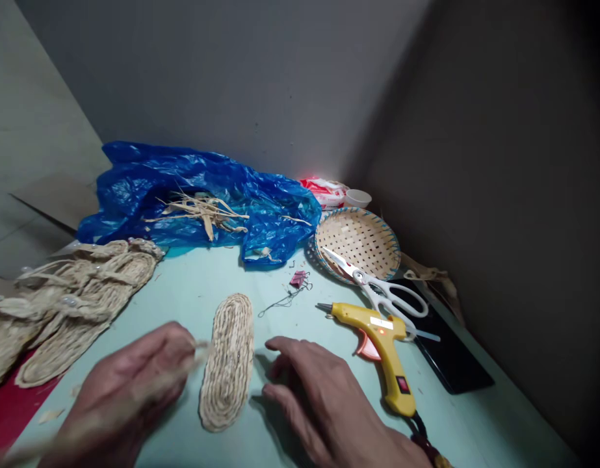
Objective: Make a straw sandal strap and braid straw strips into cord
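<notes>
- At the left edge, straw sandals (99, 279) with pearly beads are lying on the pale green counter (182, 286).
- At lower left, the left hand (138, 370) is holding a straw cord (200, 346), its grip clamped on it; the cord is trailing, blurred, toward the lower-left corner.
- At upper left to center, a blue plastic bag (182, 162) is spreading under dry straw strips (207, 211).
- At lower center, the coiled straw sole (227, 364) is lying flat between the hands.
- Just right of it, the right hand (319, 390) is hovering, its grip apart and holding nothing.
- Right of center, white scissors (378, 296) are leaning across a woven basket (365, 237); below, a yellow glue gun (378, 325) is showing a lit light.
</notes>
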Available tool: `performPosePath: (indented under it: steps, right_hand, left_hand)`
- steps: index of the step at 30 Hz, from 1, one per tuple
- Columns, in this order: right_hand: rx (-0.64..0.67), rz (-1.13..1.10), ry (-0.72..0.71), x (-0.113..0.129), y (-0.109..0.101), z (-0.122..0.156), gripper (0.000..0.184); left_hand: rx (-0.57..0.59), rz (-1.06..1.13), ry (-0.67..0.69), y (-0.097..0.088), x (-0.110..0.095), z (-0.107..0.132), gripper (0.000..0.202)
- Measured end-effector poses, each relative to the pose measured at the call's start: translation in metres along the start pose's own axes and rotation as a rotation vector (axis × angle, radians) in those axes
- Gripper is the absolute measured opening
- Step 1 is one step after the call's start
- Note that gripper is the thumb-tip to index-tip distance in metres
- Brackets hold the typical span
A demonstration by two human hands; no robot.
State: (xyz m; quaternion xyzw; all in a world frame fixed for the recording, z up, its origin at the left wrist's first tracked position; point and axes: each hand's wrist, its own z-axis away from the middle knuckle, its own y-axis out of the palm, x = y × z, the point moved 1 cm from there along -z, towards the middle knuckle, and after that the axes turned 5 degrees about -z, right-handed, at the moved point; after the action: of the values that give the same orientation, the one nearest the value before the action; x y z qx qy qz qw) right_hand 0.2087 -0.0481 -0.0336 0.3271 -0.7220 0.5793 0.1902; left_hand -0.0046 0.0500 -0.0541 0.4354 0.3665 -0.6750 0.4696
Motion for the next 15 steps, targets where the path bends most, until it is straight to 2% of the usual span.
performPosePath:
  steps: [1, 2, 4, 6, 9, 12, 15]
  right_hand:
    - [0.056, 0.062, -0.020, 0.001, 0.003, -0.002, 0.037]
    - [0.112, 0.126, -0.046, 0.002, 0.008, -0.005, 0.041]
    - [0.196, 0.237, -0.110, 0.006, 0.020, -0.010, 0.050]
    - [0.223, 0.312, -0.200, 0.011, 0.033, -0.016, 0.056]
    - [0.238, 0.376, -0.330, 0.019, 0.042, -0.022, 0.043]
    - [0.307, 0.415, -0.409, 0.022, 0.035, -0.024, 0.025]
    - [0.389, 0.374, -0.448, 0.018, 0.013, -0.020, 0.012]
  left_hand:
    - [-0.088, 0.152, -0.016, -0.002, -0.006, -0.002, 0.025]
    - [-0.226, 0.294, 0.041, -0.003, -0.012, -0.004, 0.022]
    - [-0.152, 0.386, 0.072, 0.002, -0.022, -0.004, 0.018]
    - [-0.102, 0.414, 0.098, 0.007, -0.026, -0.003, 0.025]
    - [-0.065, 0.437, 0.120, 0.011, -0.025, 0.000, 0.029]
    - [-0.026, 0.448, 0.138, 0.009, -0.025, 0.003, 0.028]
    - [-0.048, 0.425, 0.108, 0.003, -0.025, 0.007, 0.029]
